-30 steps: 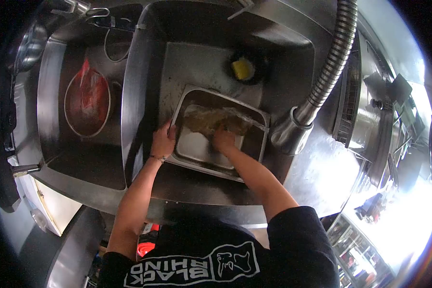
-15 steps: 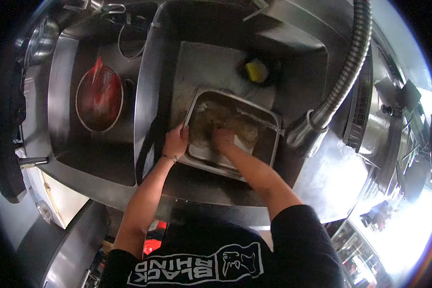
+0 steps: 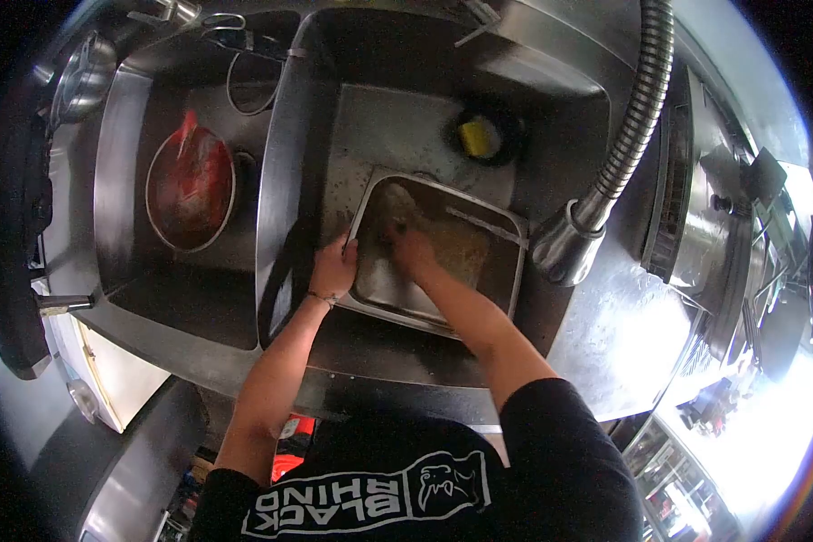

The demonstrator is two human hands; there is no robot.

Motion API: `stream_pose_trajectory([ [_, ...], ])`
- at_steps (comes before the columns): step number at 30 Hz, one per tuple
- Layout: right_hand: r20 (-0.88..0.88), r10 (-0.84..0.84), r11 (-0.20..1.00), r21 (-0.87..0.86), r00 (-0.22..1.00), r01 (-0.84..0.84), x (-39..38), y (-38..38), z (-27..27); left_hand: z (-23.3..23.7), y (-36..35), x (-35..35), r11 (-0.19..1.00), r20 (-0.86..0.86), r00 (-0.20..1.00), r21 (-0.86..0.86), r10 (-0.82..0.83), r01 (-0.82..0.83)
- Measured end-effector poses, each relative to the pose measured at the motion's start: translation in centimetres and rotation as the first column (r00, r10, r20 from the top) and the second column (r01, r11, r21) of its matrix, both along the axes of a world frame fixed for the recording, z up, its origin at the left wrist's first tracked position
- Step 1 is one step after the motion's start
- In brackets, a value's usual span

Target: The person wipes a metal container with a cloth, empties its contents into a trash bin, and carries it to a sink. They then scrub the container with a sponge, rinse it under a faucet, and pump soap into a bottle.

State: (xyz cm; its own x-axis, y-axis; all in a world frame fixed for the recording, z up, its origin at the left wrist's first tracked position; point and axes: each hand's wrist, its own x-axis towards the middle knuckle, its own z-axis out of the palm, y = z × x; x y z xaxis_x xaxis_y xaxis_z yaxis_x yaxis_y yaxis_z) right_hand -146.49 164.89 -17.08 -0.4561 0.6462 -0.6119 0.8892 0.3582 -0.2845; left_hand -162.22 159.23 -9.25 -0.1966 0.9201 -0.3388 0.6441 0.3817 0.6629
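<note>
Head camera, looking down over a steel double sink, shows a person in a black printed T-shirt bent over it with both forearms reaching in. At far left, the left basin holds a round metal bowl with something red and crumpled lying inside it; what the red thing is cannot be told. A raised divider separates this from the right basin, where a rectangular steel pan rests on the floor of the sink, set at a slight angle to the basin walls.

The left hand is closed around the pan's left rim, fingers hooked over the edge, with a thin wristband on the wrist. Just beside it, the right hand is down inside the pan near its upper left corner, pressed against the bottom. Whether it grips a pad or cloth, or how far its fingers are curled, cannot be told. Brownish residue covers the pan's floor to the right of that hand.

Beyond the pan, at the back of the right basin, a yellow object sits in the drain. Farther right, a flexible coiled spray hose curves down from above, its spray head hanging just beside the pan's right edge. A wet steel counter runs along the right side.
</note>
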Motion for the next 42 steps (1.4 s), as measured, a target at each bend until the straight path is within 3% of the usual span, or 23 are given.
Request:
stream_pose_trajectory([
  [1, 0.012, 0.083, 0.995, -0.051, 0.997, -0.082, 1.8, -0.6, 1.0, -0.4, -0.2, 0.0, 1.000, 0.000, 1.000, 0.019, 0.006, -0.006],
  [3, -0.141, -0.106, 0.992, 0.058, 0.984, 0.115, 6.6, -4.0, -4.7, -0.5, -0.1, 0.1, 0.999, 0.009, 1.000, 0.040, 0.012, -0.012],
  [5, 0.227, -0.424, 0.895, -0.045, 0.877, 0.444, 9.7, -5.1, -4.5, -0.5, -0.1, -0.1, 0.996, -0.059, 0.998, -0.084, -0.032, 0.027],
  [6, 0.230, -0.428, 0.893, -0.037, 0.874, 0.448, 10.6, -5.2, -4.0, -0.6, -0.3, -0.2, 0.996, -0.053, 0.998, -0.078, -0.035, 0.031],
  [8, 0.472, -0.114, 0.979, -0.095, 0.874, 0.179, 11.9, -4.1, -1.5, -0.7, -0.2, 0.1, 1.000, -0.016, 1.000, -0.013, 0.007, -0.007],
  [12, 0.448, -0.263, 0.943, -0.069, 0.854, 0.327, 11.6, -5.2, -1.0, 1.4, 0.3, 0.5, 0.999, -0.024, 0.999, -0.027, 0.030, -0.031],
  [14, 0.467, 0.011, 0.999, 0.028, 0.884, -0.027, 11.8, -4.5, 1.0, 0.6, 0.2, 0.4, 0.998, -0.077, 0.997, 0.061, 0.008, -0.003],
  [15, 0.468, 0.011, 0.999, 0.031, 0.884, -0.028, 11.8, -3.7, 2.2, 0.5, 0.2, 0.5, 0.999, -0.044, 0.999, 0.028, 0.018, -0.017],
  [17, 0.610, 0.185, 0.897, 0.215, 0.770, -0.386, 11.1, -1.4, 5.2, -0.1, 0.0, 0.5, 0.999, -0.011, 0.999, -0.008, 0.031, -0.031],
  [20, 0.549, 0.050, 0.921, 0.298, 0.834, -0.252, 11.6, -1.5, 1.4, -0.9, 0.1, 0.5, 0.998, -0.053, 0.998, 0.067, 0.014, -0.010],
  [22, 0.482, -0.086, 0.926, 0.362, 0.872, -0.108, 12.2, -1.9, -0.9, 0.5, 0.4, 1.1, 0.995, -0.048, 0.997, -0.088, 0.053, -0.057],
  [24, 0.441, -0.145, 0.919, 0.391, 0.886, -0.045, 12.3, -1.9, -2.2, -0.5, -0.1, 1.1, 0.999, -0.072, 0.996, -0.004, 0.050, -0.050],
  [26, 0.574, 0.082, 0.988, -0.153, 0.815, 0.009, 11.0, -3.1, -1.3, -0.6, -0.7, 0.6, 0.997, -0.111, 0.992, 0.064, 0.052, -0.045],
  [27, 0.568, 0.088, 0.986, -0.165, 0.819, 0.008, 10.6, -4.4, -0.4, -0.3, -0.8, 0.6, 0.996, -0.094, 0.995, 0.082, 0.045, -0.038],
  [29, 0.297, 0.103, 0.948, -0.320, 0.949, -0.003, 9.6, -5.5, 1.6, 0.0, -0.1, 0.5, 0.993, -0.081, 0.996, 0.114, 0.039, -0.030],
  [31, 0.252, 0.288, 0.886, -0.436, 0.924, -0.158, 6.7, -6.1, 2.0, 0.0, -0.3, 0.5, 0.999, -0.062, 0.997, 0.007, 0.040, -0.039],
  [33, 0.053, 0.408, 0.858, -0.365, 0.912, -0.363, 3.7, -5.9, 0.6, -0.5, -0.3, 0.3, 1.000, -0.051, 0.998, 0.000, 0.030, -0.030],
  [35, -0.134, 0.160, 0.900, -0.387, 0.978, -0.201, -0.7, -4.1, 4.4, -0.5, -0.8, 0.3, 1.000, -0.041, 0.999, -0.017, 0.016, -0.017],
  [36, -0.142, 0.162, 0.897, -0.390, 0.977, -0.206, -0.8, -3.8, 3.6, -0.1, -0.9, 0.6, 0.999, -0.033, 0.999, 0.006, 0.032, -0.031],
  [38, -0.262, -0.407, 0.903, -0.264, 0.875, 0.340, -0.4, -3.7, 0.7, 0.3, -0.9, 0.5, 0.999, -0.036, 0.998, 0.021, 0.043, -0.042],
  [39, -0.091, -0.151, 0.978, -0.160, 0.984, 0.136, 1.2, -3.0, -1.0, 0.2, -0.8, 0.5, 0.999, -0.029, 0.999, 0.007, 0.040, -0.040],
  [40, 0.106, 0.111, 0.991, -0.091, 0.988, -0.101, 3.6, -2.0, -2.2, 0.1, -0.5, 0.3, 0.999, -0.020, 0.999, -0.002, 0.040, -0.040],
  [42, 0.198, 0.135, 0.989, -0.079, 0.971, -0.121, 7.5, -1.4, -1.2, -0.2, -0.4, 0.3, 0.999, -0.036, 0.999, -0.018, 0.034, -0.035],
])
